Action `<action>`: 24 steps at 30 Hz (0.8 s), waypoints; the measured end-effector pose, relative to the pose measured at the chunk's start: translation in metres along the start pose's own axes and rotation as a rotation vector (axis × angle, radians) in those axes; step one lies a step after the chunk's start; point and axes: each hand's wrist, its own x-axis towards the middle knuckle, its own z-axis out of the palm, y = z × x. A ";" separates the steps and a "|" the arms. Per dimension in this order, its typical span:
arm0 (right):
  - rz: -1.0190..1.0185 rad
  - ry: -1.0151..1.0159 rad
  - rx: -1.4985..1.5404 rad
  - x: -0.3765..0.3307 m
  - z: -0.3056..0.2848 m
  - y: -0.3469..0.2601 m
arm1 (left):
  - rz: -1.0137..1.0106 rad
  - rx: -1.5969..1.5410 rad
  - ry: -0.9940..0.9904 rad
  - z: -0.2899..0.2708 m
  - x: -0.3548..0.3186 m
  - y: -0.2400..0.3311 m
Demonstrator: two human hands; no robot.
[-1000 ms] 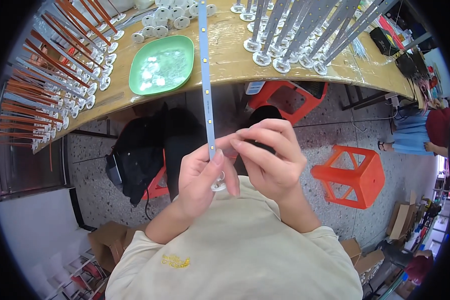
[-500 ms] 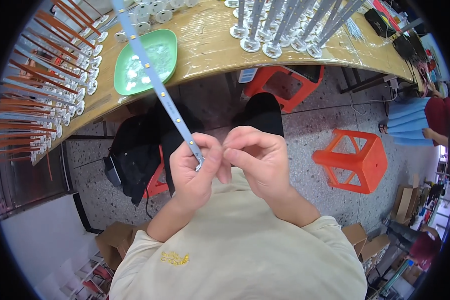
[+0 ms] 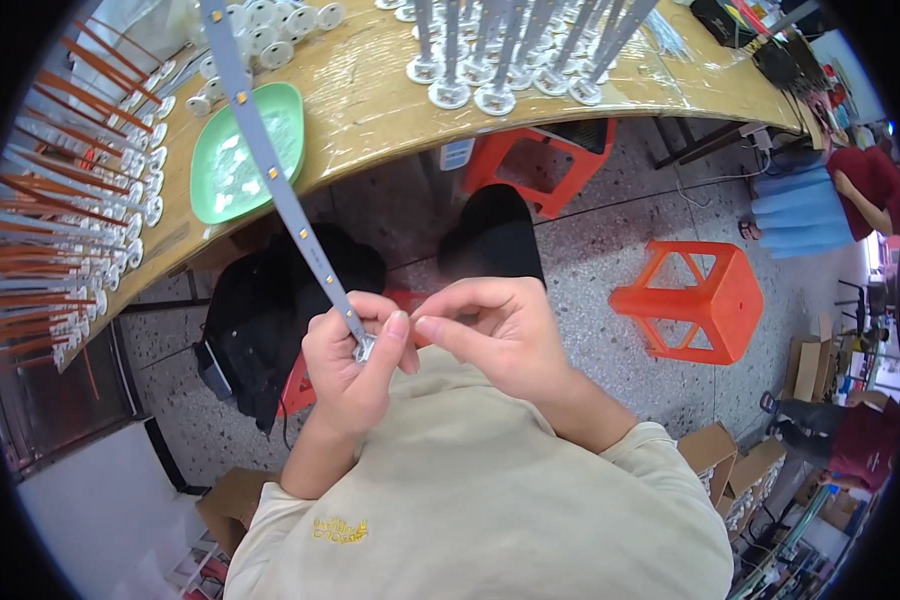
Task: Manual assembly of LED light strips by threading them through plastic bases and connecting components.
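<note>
My left hand (image 3: 350,370) is closed round the lower end of a long, narrow grey LED strip (image 3: 288,205) dotted with small yellow LEDs. A small clear or shiny piece (image 3: 364,347) shows at that end, by my left thumb; its kind is unclear. The strip slants up and left, past the green tray's edge. My right hand (image 3: 505,340) is pinched, thumb against forefinger, close beside the left fingertips. Whatever sits between the right fingers is too small to make out.
A green tray (image 3: 198,190) with small clear pieces stands on the wrapped table (image 3: 360,130). Strips upright on round white bases (image 3: 495,100) crowd its far side; brown strips (image 3: 50,245) line the left. Red-orange stools (image 3: 720,300) stand on the floor. Two people (image 3: 865,195) are at right.
Both hands and the strip have shifted slightly left in the picture, as has the whole scene. The left hand still holds the strip, and the right fingers stay pinched beside it.
</note>
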 end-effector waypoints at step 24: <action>-0.452 0.142 -0.318 0.006 -0.007 0.018 | 0.021 -0.025 0.077 0.014 0.010 -0.015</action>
